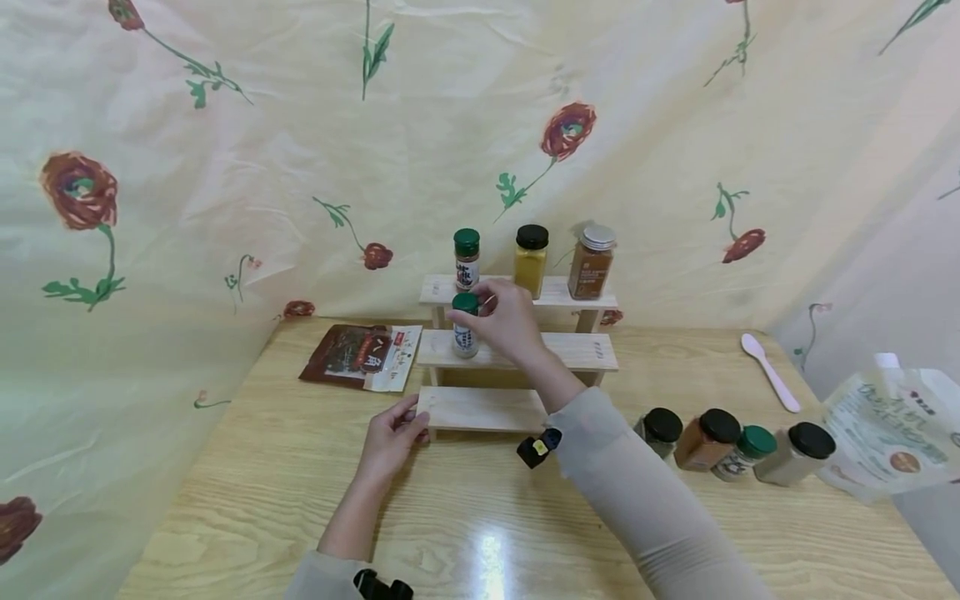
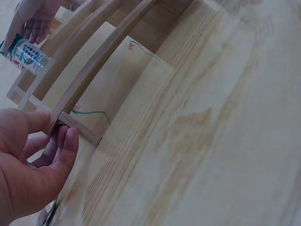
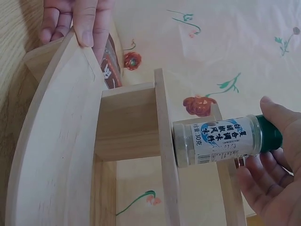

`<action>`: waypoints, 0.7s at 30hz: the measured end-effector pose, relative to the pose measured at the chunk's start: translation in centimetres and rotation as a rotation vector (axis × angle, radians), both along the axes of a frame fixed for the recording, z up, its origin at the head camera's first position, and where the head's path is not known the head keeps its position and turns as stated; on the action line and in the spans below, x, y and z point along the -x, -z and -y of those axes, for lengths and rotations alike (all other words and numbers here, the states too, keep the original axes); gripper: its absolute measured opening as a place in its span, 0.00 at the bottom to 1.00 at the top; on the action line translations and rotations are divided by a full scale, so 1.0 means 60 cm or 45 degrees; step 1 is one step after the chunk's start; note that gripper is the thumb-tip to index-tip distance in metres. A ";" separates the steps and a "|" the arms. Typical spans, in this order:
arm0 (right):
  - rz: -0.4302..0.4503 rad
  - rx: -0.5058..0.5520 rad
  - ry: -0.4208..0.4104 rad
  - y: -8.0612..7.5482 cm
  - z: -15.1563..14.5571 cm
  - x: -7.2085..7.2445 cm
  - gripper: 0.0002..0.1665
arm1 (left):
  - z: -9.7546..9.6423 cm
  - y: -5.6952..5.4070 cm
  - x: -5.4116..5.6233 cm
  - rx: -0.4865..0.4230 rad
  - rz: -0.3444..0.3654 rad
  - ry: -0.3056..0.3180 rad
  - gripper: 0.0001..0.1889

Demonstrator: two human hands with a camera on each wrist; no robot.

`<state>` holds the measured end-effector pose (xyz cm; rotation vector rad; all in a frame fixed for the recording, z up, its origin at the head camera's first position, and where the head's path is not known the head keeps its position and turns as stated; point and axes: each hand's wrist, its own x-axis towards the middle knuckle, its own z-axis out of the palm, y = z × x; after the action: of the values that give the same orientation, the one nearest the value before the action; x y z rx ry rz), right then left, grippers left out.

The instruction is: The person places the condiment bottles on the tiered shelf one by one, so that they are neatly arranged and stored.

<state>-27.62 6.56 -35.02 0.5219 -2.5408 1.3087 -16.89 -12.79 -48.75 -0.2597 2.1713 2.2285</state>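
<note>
A three-tier wooden rack [image 1: 480, 408] stands on the table against the patterned cloth. By its green cap, my right hand [image 1: 512, 321] holds a small clear spice jar [image 3: 214, 141] with a white and blue label. The jar stands at the left end of the middle tier, its base at the board. With thumb and fingers, my left hand [image 2: 33, 160] grips the left end of the lowest tier. On the top tier are a green-capped jar [image 1: 467, 265], a black-capped yellow spice jar [image 1: 529, 271] and a silver-capped brown spice jar [image 1: 590, 271].
Left of the rack lies a brown and white packet [image 1: 360, 358]. To the right, several capped spice jars [image 1: 701, 450] stand in a row beside a white spouted pouch [image 1: 892, 433]. A pale spoon [image 1: 771, 373] lies behind them.
</note>
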 end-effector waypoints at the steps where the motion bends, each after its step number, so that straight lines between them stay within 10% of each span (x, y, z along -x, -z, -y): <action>1: 0.003 0.002 0.004 0.001 0.001 0.000 0.26 | 0.000 0.000 0.000 0.002 0.000 0.001 0.23; 21: 0.072 -0.011 -0.011 0.022 -0.030 -0.014 0.32 | -0.001 0.001 0.001 0.004 0.009 -0.010 0.23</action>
<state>-26.76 8.34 -36.33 0.5054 -2.5931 1.3345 -16.95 -12.74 -48.81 -0.2762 2.1745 2.2252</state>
